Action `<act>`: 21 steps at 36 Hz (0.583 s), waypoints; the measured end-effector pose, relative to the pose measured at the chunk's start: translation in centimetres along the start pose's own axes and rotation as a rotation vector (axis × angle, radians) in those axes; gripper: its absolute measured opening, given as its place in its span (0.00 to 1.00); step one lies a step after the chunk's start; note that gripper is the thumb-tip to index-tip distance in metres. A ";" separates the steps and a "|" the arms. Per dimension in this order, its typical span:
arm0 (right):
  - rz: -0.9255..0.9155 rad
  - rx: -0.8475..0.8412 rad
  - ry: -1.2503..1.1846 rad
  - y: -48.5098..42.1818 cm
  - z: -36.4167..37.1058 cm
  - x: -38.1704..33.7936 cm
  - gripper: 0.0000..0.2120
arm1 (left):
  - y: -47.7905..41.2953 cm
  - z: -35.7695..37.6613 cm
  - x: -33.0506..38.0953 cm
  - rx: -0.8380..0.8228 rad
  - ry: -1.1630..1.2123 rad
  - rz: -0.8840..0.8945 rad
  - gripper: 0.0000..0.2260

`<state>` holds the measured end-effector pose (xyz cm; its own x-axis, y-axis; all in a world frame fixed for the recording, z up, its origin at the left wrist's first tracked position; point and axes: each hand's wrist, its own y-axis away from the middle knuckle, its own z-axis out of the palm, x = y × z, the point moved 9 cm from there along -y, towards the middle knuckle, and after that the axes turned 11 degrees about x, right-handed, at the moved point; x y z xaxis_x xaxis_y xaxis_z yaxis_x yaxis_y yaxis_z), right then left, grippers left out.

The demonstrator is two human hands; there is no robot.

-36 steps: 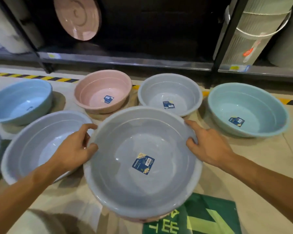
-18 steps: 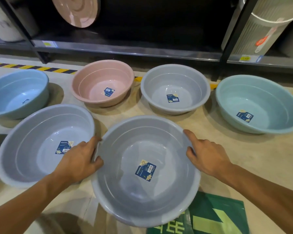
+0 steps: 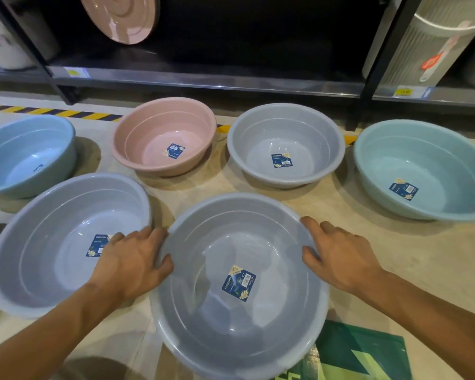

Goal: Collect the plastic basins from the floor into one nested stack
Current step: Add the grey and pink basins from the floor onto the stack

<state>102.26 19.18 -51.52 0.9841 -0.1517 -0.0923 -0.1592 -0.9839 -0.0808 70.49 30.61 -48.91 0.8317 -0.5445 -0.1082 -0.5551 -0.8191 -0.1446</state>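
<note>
So the big grey basin (image 3: 239,286) sits on the floor nearest the camera, and it's the landmark for everything else here; both hands grip its rim on opposite sides, left hand (image 3: 133,263) with thumb hooked inside and fingers curled under the left edge, right hand (image 3: 337,259) doing the same on the right edge; I'd guess that two-sided hold is there to keep such a wide, floppy thing level.

Just left of it, nearly rim to rim, is a second large grey basin (image 3: 63,242); the left hand hangs partly over it, so it's the tight spot. Behind the held one, a pink basin (image 3: 163,137) to the back-left and a smaller grey basin (image 3: 285,145) straight back; further right a teal basin (image 3: 422,171), far left a blue basin (image 3: 25,154). All sit apart, none nested as far as I can see.

Behind all that there's a dark store shelf (image 3: 203,80); a green floor sticker (image 3: 362,355) pokes out near the right side. Can't tell if anything's stacked beneath the held basin.
</note>
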 end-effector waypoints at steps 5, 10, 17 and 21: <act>-0.147 0.232 0.139 -3.3 -4.6 -2.2 0.18 | -5.2 -3.6 0.8 0.095 -0.028 0.001 0.25; -0.252 0.187 0.167 -7.4 -9.2 -5.5 0.11 | -10.1 -8.1 0.9 0.109 -0.040 0.016 0.25; -0.265 0.076 0.128 -13.3 -15.9 -11.0 0.16 | -11.7 -14.3 -4.2 0.085 0.058 0.001 0.27; -0.274 0.028 0.141 -15.9 -20.2 -14.7 0.18 | -10.7 -18.1 -9.2 0.040 0.049 -0.093 0.23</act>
<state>91.86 35.12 -28.85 0.9916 0.1050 0.0752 0.1130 -0.9873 -0.1115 68.95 41.15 -28.55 0.8787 -0.4754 -0.0445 -0.4745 -0.8592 -0.1915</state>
